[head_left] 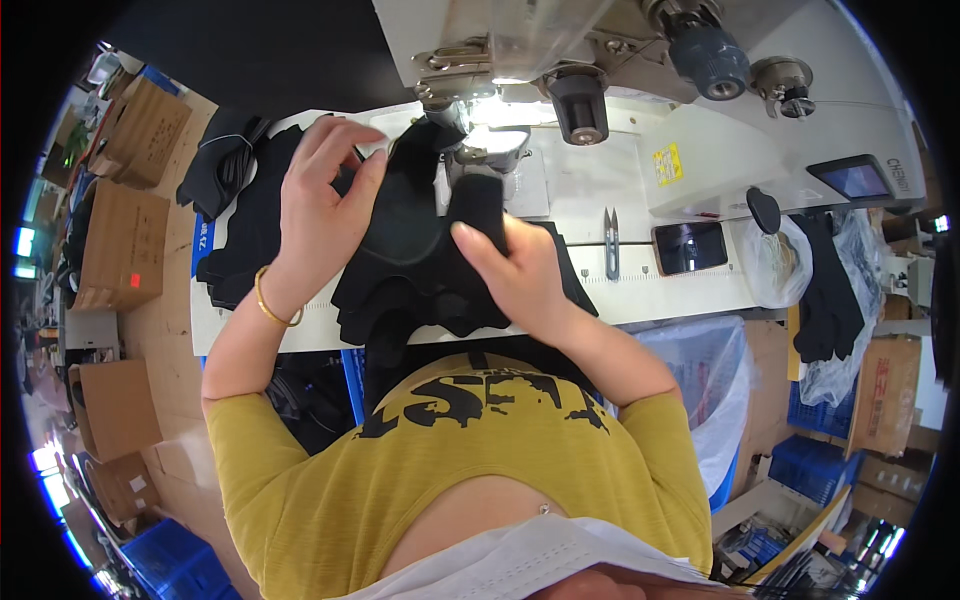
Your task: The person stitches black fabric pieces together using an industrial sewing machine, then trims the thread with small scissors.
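Observation:
Black fabric pieces (405,215) lie on the white sewing machine table beneath and between my hands. My right hand (525,275) grips a black fabric piece (478,205), its thumb on top and the fingers underneath. That fabric reaches up toward the presser foot (485,150) of the sewing machine, under a bright lamp. Over the left side of the cloth, my left hand (335,185) is raised with curled fingers. Its thumb and index tips come close together by something small and pale; what they hold I cannot make out.
Thread snips (611,245) and a dark phone (690,247) lie right of the cloth. A stack of black pieces (245,245) sits left. Farther right are a plastic bag (778,262) and black fabric strips (828,290). Cardboard boxes (120,245) stand on the floor at left.

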Demonstrator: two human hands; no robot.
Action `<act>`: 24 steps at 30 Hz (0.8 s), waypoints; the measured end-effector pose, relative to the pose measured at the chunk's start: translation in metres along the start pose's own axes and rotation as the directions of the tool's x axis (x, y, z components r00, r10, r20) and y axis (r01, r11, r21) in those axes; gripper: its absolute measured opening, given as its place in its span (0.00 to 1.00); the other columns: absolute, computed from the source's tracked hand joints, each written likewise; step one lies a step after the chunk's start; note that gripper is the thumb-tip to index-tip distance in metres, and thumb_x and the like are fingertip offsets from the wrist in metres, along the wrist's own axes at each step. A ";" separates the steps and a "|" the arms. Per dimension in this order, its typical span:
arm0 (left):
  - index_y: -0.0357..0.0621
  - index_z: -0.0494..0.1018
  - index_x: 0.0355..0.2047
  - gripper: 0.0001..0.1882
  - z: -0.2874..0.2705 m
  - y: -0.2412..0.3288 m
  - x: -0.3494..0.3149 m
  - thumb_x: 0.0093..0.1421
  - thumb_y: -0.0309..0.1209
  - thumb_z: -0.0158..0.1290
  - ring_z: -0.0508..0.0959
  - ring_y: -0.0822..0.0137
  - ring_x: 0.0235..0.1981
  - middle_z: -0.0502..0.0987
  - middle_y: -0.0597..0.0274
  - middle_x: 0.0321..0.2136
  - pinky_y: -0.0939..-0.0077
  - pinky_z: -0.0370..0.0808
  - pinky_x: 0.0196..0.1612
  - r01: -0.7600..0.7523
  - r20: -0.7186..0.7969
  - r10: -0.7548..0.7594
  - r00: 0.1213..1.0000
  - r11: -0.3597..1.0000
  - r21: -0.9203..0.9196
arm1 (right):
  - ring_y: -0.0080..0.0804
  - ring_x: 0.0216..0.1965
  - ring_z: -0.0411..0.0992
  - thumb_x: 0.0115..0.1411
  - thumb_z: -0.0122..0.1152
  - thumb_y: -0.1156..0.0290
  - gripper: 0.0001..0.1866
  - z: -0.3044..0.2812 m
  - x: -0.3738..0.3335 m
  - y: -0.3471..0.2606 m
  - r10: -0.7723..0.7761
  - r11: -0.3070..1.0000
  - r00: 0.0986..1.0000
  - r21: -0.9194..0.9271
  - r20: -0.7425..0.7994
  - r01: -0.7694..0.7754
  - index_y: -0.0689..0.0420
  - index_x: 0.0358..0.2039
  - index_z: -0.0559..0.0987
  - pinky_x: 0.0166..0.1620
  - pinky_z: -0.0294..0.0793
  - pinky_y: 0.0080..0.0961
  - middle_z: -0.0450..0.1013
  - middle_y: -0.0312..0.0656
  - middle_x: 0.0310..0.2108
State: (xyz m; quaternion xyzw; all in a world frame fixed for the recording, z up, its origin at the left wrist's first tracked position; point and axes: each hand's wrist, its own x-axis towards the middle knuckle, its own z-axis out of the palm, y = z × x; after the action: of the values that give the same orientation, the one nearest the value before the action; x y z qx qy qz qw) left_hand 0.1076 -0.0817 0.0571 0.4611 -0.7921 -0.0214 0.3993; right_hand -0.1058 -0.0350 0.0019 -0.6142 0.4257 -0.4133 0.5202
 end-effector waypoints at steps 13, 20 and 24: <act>0.36 0.77 0.35 0.06 0.022 -0.004 0.045 0.56 0.23 0.60 0.75 0.79 0.24 0.80 0.64 0.29 0.86 0.72 0.26 0.601 0.500 -0.350 0.792 0.591 -0.538 | 0.16 0.32 0.74 0.64 0.59 0.70 0.09 0.017 0.047 -0.007 0.128 0.686 0.988 0.712 0.087 -0.152 0.64 0.39 0.79 0.34 0.73 0.16 0.77 0.34 0.33; 0.36 0.78 0.35 0.07 0.027 -0.009 0.045 0.55 0.23 0.61 0.75 0.78 0.25 0.80 0.64 0.29 0.85 0.72 0.26 0.575 0.478 -0.333 0.813 0.587 -0.570 | 0.18 0.32 0.74 0.64 0.59 0.70 0.09 0.015 0.049 -0.007 0.140 0.677 0.986 0.718 0.091 -0.162 0.64 0.38 0.79 0.35 0.74 0.17 0.77 0.35 0.33; 0.34 0.79 0.36 0.09 0.025 -0.004 0.045 0.55 0.24 0.60 0.76 0.77 0.25 0.80 0.63 0.27 0.81 0.73 0.29 0.561 0.448 -0.346 0.824 0.606 -0.564 | 0.17 0.32 0.74 0.64 0.59 0.70 0.10 0.016 0.047 -0.007 0.150 0.674 0.985 0.721 0.080 -0.161 0.64 0.39 0.79 0.34 0.74 0.17 0.77 0.35 0.33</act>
State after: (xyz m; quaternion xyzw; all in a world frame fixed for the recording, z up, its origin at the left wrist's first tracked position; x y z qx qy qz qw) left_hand 0.0827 -0.1259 0.0658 0.4630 -0.6332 -0.4768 0.3968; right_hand -0.0757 -0.0743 0.0102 -0.3234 0.2751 -0.4975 0.7565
